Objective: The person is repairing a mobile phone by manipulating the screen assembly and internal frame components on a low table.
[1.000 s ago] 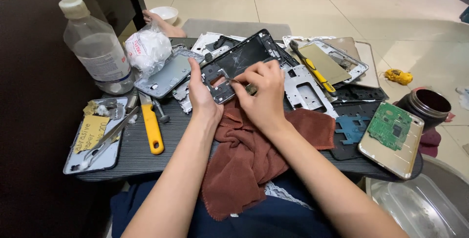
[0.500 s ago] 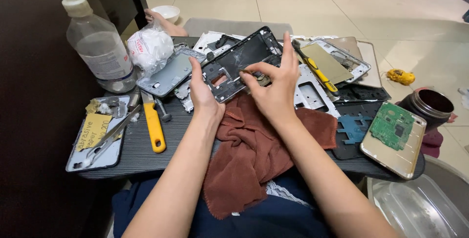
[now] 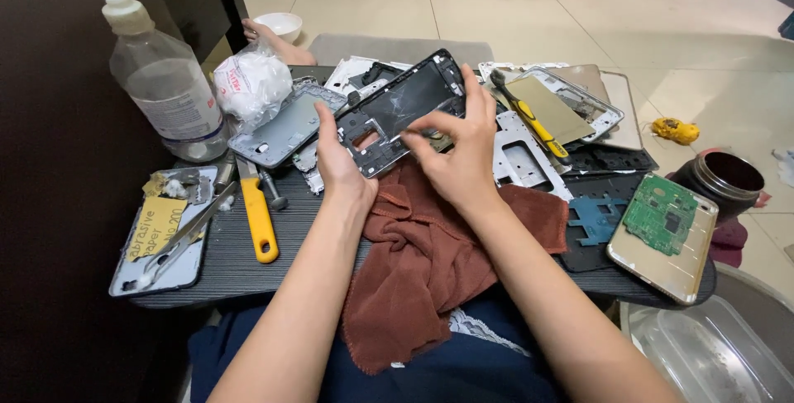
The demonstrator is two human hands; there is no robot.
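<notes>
Raised off the cloth, the phone frame (image 3: 403,111) tilts up-right, pinched by left hand (image 3: 341,163) and right hand (image 3: 459,151).

Both hands (image 3: 405,151) on black phone frame (image 3: 403,109) (perhaps cracked) above brown cloth (image 3: 430,262)

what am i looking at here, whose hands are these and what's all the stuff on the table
There is no machine here. A person wears a camera on the head, so the single view looks down at that person's own two bare hands. The left hand and the right hand together hold a black phone frame tilted above a brown cloth. The dark table is crowded with phone parts: grey and white frames, a green circuit board lying on a gold back cover, and a blue part. There are also a yellow-handled tool, a clear plastic bottle, a white bag and tweezers on a tray at the left.
</notes>
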